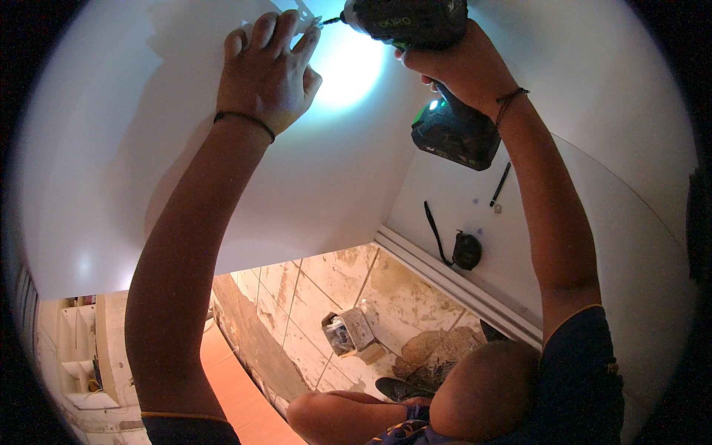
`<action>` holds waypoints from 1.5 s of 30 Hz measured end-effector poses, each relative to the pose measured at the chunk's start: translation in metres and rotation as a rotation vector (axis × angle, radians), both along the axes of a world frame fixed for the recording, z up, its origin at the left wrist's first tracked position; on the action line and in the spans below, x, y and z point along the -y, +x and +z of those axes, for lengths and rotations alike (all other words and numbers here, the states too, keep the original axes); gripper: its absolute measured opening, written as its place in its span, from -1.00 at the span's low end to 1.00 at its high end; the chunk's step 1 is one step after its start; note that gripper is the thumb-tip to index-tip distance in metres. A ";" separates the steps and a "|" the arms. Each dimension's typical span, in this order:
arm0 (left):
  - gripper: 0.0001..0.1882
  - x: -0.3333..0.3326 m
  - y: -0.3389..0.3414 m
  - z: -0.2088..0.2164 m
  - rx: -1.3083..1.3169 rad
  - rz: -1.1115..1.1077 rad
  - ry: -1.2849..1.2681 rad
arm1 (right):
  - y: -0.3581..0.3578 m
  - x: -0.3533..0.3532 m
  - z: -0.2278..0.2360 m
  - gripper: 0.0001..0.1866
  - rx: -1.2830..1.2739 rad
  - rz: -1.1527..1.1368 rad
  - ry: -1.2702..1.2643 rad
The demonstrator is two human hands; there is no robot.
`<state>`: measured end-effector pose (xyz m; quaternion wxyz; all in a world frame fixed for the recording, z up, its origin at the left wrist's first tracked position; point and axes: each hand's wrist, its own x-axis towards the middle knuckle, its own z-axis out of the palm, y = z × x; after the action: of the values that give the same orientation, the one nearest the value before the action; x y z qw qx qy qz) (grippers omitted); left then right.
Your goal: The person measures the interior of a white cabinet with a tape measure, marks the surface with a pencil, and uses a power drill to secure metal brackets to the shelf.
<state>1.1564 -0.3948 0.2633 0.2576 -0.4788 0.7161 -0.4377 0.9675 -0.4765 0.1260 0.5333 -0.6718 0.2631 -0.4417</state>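
My right hand (471, 74) is wrapped round the grip of a black cordless drill (415, 26), whose battery hangs below my wrist. The drill's bit (333, 21) points left, and its lamp throws a bright patch on a white panel (319, 185). At the bit's tip, a small shiny metal piece (317, 21) sits against the panel by the fingertips of my left hand (265, 78). Those fingers are bent and pressed to the panel around the piece. Its full shape is partly hidden by my hand.
On a white ledge to the right lie a tape measure (467, 250) with a strap and a black pen-like stick (500, 185). Below, an open cardboard box (356, 330) stands on stained floor tiles (297, 311). An orange board (233, 378) and white shelves (78, 348) are lower left.
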 end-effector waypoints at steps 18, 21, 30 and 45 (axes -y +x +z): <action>-0.46 -0.006 -0.023 0.007 0.025 0.047 0.034 | -0.005 0.017 0.017 -0.74 -0.011 -0.028 -0.270; -0.47 -0.007 -0.022 0.008 0.027 0.059 0.036 | -0.002 0.022 0.017 -0.70 -0.110 -0.014 -0.315; -0.47 -0.004 -0.025 0.009 0.027 0.086 0.051 | 0.002 0.025 0.007 -0.65 -0.032 -0.030 -0.310; -0.47 -0.007 -0.024 0.008 0.080 0.097 0.032 | -0.002 0.026 0.010 -0.66 -0.173 0.008 -0.359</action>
<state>1.1325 -0.3879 0.2713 0.3143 -0.4909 0.6881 -0.4321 0.9660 -0.5026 0.1359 0.3823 -0.7926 0.2223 -0.4199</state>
